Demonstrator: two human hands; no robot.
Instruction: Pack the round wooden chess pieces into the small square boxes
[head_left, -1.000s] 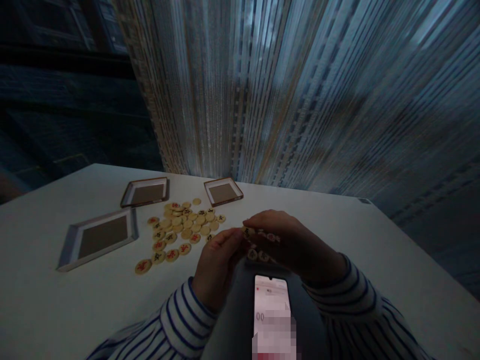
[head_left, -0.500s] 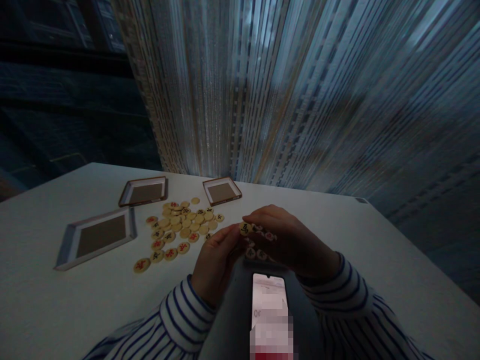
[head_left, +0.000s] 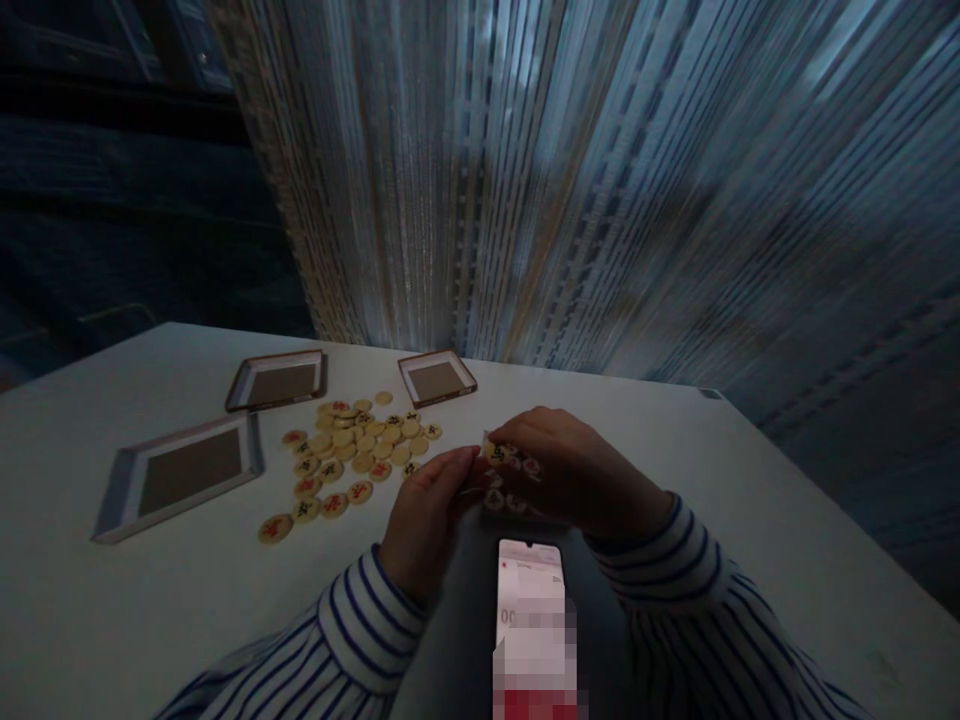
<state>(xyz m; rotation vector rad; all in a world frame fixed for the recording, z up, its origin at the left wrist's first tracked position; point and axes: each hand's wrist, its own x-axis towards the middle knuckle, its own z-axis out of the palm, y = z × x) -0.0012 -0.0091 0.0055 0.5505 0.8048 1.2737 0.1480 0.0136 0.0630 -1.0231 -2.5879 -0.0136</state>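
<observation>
Just in front of me is a small box [head_left: 514,517] holding several round Chinese chess pieces, partly hidden under my right hand. My left hand [head_left: 426,515] is closed at the box's left side, thumb along its edge. My right hand [head_left: 581,465] arches over the box, fingers curled down on a Chinese chess piece [head_left: 496,453] with a black character at the far left corner. Its thumb is hidden. To the left lies a loose pile of Chinese chess pieces [head_left: 362,462], some face up with red or black characters, others blank side up.
Three shallow trays or lids stand on the white table [head_left: 630,430]: one at the left [head_left: 180,475], one behind it [head_left: 277,380], one at the back middle [head_left: 437,379]. A lit phone [head_left: 529,570] lies below the box. A string curtain [head_left: 450,200] hangs behind.
The black-character piece has gone from between my fingertips to the box's far left corner. My left thumb has drawn slightly away from it. The view has shifted a little.
</observation>
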